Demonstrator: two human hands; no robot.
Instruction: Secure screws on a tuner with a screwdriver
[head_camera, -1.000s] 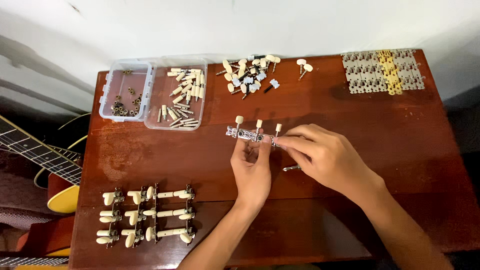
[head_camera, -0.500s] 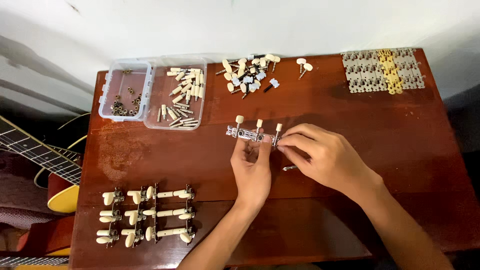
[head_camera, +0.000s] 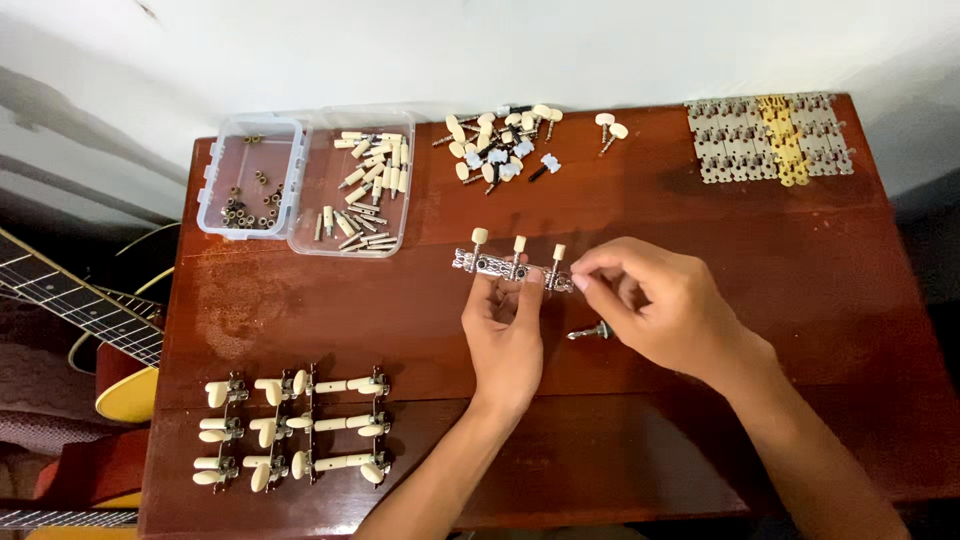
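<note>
Left hand (head_camera: 505, 325) pinches the silver metal tuner strip with three cream knobs (head_camera: 512, 262) from below, thumb and fingers closed on its middle, lifting it just above the dark red wooden table (head_camera: 700, 230). Right hand (head_camera: 655, 300) has thumb and forefinger drawn nearly together at the strip's right end, touching the rightmost post; what sits between the tips is too small to tell. A small silver screw-like part (head_camera: 590, 331) lies on the wood just under the right hand. Farther out: finished strips with cream pegs (head_camera: 295, 428) in rows at front left; two clear plastic trays at back left, one with small brown bushings (head_camera: 250, 190), one with cream pegs (head_camera: 362, 195); a loose heap of cream knobs (head_camera: 500, 145) at back centre; bare metal plates, one gold (head_camera: 772, 138), at back right. A yellow guitar (head_camera: 100, 340) leans beside the left edge.
</note>
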